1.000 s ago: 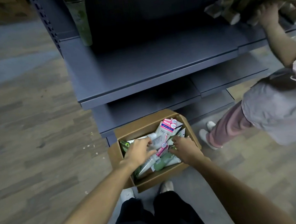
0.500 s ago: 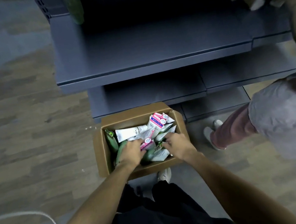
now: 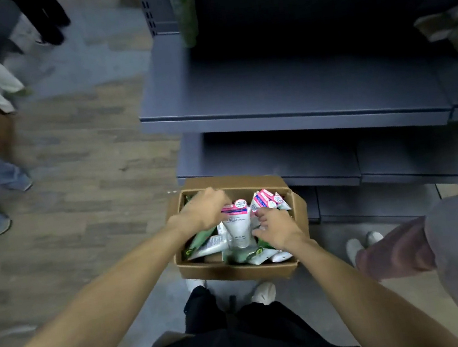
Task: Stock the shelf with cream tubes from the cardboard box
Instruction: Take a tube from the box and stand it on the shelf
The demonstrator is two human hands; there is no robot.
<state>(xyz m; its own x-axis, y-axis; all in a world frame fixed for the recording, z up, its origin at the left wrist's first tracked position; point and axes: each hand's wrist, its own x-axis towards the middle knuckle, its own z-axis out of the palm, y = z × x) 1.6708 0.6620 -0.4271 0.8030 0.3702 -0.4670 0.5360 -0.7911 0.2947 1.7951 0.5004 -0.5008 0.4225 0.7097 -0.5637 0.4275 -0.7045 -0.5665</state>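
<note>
Your left hand (image 3: 203,210) pinches the white, pink-crimped cream tube (image 3: 238,224) over the brown cardboard box (image 3: 236,271). Its long axis runs far to near, cap end nearest you. Your right hand (image 3: 277,229) curls around tubes beside it.

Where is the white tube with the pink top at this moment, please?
In the head view, the white tube with the pink top is in the middle of the cardboard box on the floor, between the left hand gripping its top and the right hand.

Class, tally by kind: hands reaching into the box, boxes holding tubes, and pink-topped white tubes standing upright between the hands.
Hands: 2, left hand and right hand
Cardboard box: 1
Upright pink-topped tube: 1
Total: 4
</note>
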